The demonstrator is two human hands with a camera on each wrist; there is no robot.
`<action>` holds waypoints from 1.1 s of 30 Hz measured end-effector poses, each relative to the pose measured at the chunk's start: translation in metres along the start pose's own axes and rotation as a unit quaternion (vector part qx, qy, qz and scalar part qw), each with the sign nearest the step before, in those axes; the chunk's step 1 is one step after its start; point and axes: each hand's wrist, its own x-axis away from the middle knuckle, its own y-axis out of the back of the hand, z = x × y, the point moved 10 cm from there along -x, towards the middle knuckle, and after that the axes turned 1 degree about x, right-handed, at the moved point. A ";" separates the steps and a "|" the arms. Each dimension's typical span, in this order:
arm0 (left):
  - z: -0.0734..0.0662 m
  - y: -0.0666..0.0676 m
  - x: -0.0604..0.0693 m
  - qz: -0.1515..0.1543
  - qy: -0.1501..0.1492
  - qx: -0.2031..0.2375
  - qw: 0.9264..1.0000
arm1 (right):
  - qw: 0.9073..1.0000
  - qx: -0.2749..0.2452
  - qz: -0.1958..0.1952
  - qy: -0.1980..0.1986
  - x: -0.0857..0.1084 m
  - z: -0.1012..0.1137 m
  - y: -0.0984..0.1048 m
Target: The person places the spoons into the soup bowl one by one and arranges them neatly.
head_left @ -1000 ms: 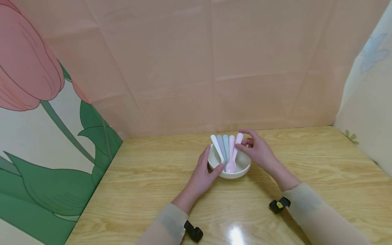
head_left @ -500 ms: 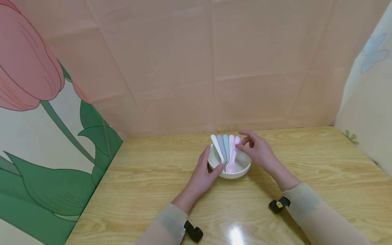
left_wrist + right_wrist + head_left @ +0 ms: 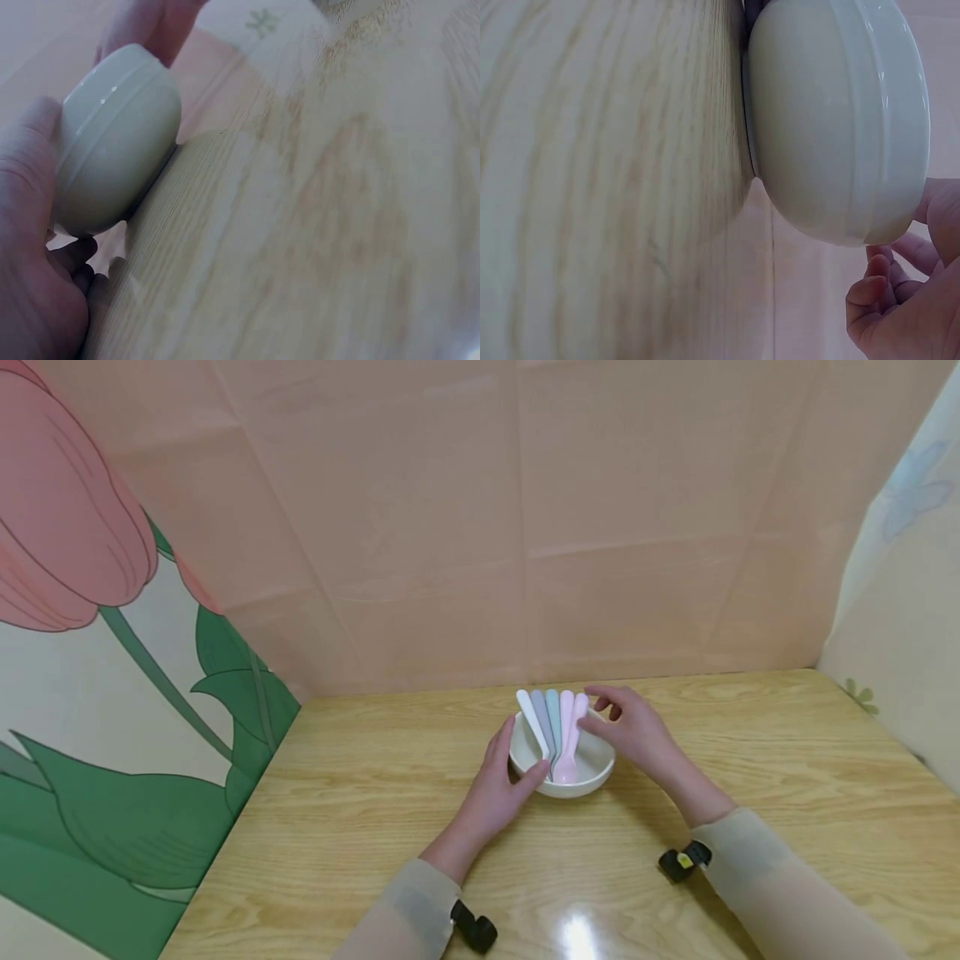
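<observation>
A white bowl (image 3: 597, 774) stands on the table with several spoons side by side in it, handles leaning on the far rim. From left to right come a white spoon (image 3: 531, 720), a grey-blue spoon (image 3: 541, 714), a teal spoon (image 3: 553, 710) and two pink ones, the front pink spoon (image 3: 568, 760) at the right. My left hand (image 3: 501, 783) grips the bowl's left side, thumb over the near rim. My right hand (image 3: 633, 728) is at the right rim, its thumb tip beside the front pink spoon's handle and its fingers loosely bent. The bowl hides part of the right fingers in the right wrist view.
The wood-grain table (image 3: 360, 827) reaches back to a pinkish cloth backdrop (image 3: 450, 568). A tulip-printed panel (image 3: 165, 735) borders the left side, and a pale printed panel (image 3: 907, 635) the right. Small black cameras sit on both wrists.
The front pink spoon has slid down into the bowl from between my right fingers. My right index finger has lowered slightly. The left hand and the bowl have not moved.
</observation>
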 end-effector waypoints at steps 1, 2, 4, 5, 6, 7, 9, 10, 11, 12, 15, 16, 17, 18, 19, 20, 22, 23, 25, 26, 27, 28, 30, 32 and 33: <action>0.000 0.000 0.000 0.000 0.000 0.000 1.000 | 1.000 0.000 0.002 -0.001 0.000 0.000 -0.001; 0.000 0.000 0.000 0.001 0.000 0.000 1.000 | 1.000 0.001 0.004 -0.001 0.000 0.000 -0.001; 0.000 0.000 0.000 0.001 0.000 0.002 1.000 | 1.000 0.001 0.008 -0.002 0.000 -0.001 -0.002; 0.000 0.000 0.000 0.002 0.000 0.003 1.000 | 1.000 0.001 0.009 -0.002 0.000 -0.001 -0.002; 0.000 0.000 0.000 0.002 0.000 0.003 1.000 | 1.000 0.001 0.011 -0.002 0.000 -0.001 -0.003; 0.000 0.000 0.000 0.003 0.000 0.005 1.000 | 1.000 0.000 0.013 -0.002 0.000 -0.001 -0.004; 0.001 0.000 0.001 0.003 0.001 0.005 1.000 | 1.000 -0.003 0.017 -0.003 0.000 -0.002 -0.005; 0.001 0.000 0.001 0.003 0.001 0.005 1.000 | 1.000 -0.004 0.020 -0.004 0.000 -0.002 -0.005; 0.001 0.000 0.001 0.002 0.002 0.005 1.000 | 1.000 -0.004 0.022 -0.004 0.000 -0.003 -0.006; 0.001 0.000 0.001 0.002 0.002 0.004 1.000 | 1.000 -0.005 0.024 -0.005 0.000 -0.003 -0.006; -0.001 0.001 0.001 0.002 -0.001 0.001 1.000 | 1.000 -0.007 0.029 -0.007 0.000 -0.004 -0.008; -0.002 0.001 0.001 0.003 -0.002 0.000 1.000 | 0.999 -0.007 0.030 -0.008 -0.001 -0.005 -0.008; -0.002 0.001 0.001 0.004 -0.003 0.000 1.000 | 0.999 -0.008 0.032 -0.009 0.000 -0.005 -0.008; -0.003 0.001 0.001 0.005 -0.005 0.000 1.000 | 0.999 -0.009 0.033 -0.010 0.000 -0.005 -0.007; -0.004 0.000 0.001 0.006 -0.005 0.000 1.000 | 0.999 -0.010 0.034 -0.012 0.001 -0.006 -0.007; -0.004 -0.001 0.002 0.007 -0.007 0.001 1.000 | 0.999 -0.009 0.035 -0.013 0.001 -0.006 -0.006; -0.005 -0.003 0.001 0.010 -0.008 0.002 1.000 | 0.999 -0.008 0.036 -0.011 0.003 -0.006 -0.004; -0.006 -0.003 0.001 0.011 -0.009 0.001 1.000 | 0.999 -0.008 0.036 -0.010 0.004 -0.006 -0.003; -0.008 -0.004 0.001 0.014 -0.011 -0.001 1.000 | 0.999 -0.008 0.036 -0.010 0.006 -0.006 -0.002; -0.009 -0.004 0.001 0.015 -0.013 -0.002 1.000 | 0.999 -0.009 0.035 -0.009 0.008 -0.005 -0.001; -0.009 -0.004 0.001 0.016 -0.013 -0.007 1.000 | 0.999 -0.008 0.036 -0.007 0.010 -0.005 -0.001; -0.009 -0.003 0.001 0.017 -0.013 -0.013 1.000 | 0.999 -0.008 0.035 -0.005 0.012 -0.004 0.000; -0.010 -0.002 0.001 0.020 -0.015 -0.026 0.999 | 0.999 -0.002 0.035 0.001 0.015 -0.002 0.001; -0.011 0.001 0.003 0.021 -0.014 -0.043 0.999 | 0.999 0.011 0.034 0.016 0.019 0.001 0.002; -0.011 0.003 0.004 0.020 -0.015 -0.052 0.998 | 0.999 0.018 0.034 0.024 0.021 0.002 0.003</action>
